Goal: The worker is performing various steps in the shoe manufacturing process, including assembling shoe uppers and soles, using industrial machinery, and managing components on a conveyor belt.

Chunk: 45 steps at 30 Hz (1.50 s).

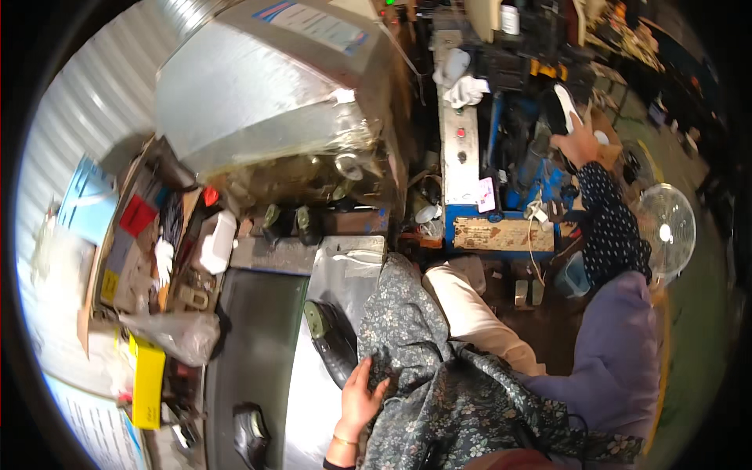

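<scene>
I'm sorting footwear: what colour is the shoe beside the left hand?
The shoe is mostly black; best seen in the head view.

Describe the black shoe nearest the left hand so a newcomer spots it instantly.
Find the dark flat strip at lower left. On the pale sheet along its right side, a black shoe lies just beyond the left hand. It's the only shoe on that sheet.

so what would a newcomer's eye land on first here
Probably the big silvery metal housing at upper left, the bulkiest thing in view. Then the black shoe lying near the left fingers at lower centre, and the white sole-shaped piece by the right fingers at upper right.
</scene>
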Motion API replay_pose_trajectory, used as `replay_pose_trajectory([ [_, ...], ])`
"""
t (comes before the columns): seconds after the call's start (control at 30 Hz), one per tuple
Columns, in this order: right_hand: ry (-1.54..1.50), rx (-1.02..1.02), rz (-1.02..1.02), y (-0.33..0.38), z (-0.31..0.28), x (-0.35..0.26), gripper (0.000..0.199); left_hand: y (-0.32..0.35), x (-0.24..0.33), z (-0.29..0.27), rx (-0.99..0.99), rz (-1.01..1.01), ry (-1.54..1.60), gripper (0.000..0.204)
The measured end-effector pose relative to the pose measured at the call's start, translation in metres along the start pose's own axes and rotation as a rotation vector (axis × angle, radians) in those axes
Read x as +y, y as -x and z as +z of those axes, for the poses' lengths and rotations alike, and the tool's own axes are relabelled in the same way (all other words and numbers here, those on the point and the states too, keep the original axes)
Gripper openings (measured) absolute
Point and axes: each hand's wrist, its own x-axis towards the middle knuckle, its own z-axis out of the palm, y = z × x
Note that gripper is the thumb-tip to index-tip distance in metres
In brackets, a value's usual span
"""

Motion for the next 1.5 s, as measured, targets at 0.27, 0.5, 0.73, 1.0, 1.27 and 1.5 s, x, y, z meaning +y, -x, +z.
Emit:
replay_pose_trajectory([
  [0.27,-0.403,0.117,-0.443,0.127,-0.028,-0.056,0.084,-0.078,0.041,0.032,-0.104,-0.19,0.992,0.038],
  [0.5,-1.153,-0.548,-0.843,0.322,-0.046,-0.176,0.111,-0.148,0.032,0.044,0.325,-0.373,1.433,0.064],
  [0.73,-1.46,-1.977,-0.012,0.339,-0.021,-0.183,0.06,-0.064,0.03,-0.004,-0.232,-0.179,0.384,0.061],
  [1.0,-1.043,-1.478,-0.308,0.315,0.027,-0.176,0.064,-0.009,-0.039,-0.033,0.659,-0.338,0.424,0.044],
  [1.27,-1.104,-0.822,-0.211,0.223,0.191,-0.32,0.073,0.048,-0.076,-0.021,0.684,-0.595,0.159,0.041],
  [1.5,-1.065,-1.082,-0.079,0.276,0.353,-0.491,0.074,0.0,-0.083,-0.011,0.588,-0.595,0.03,0.077],
])
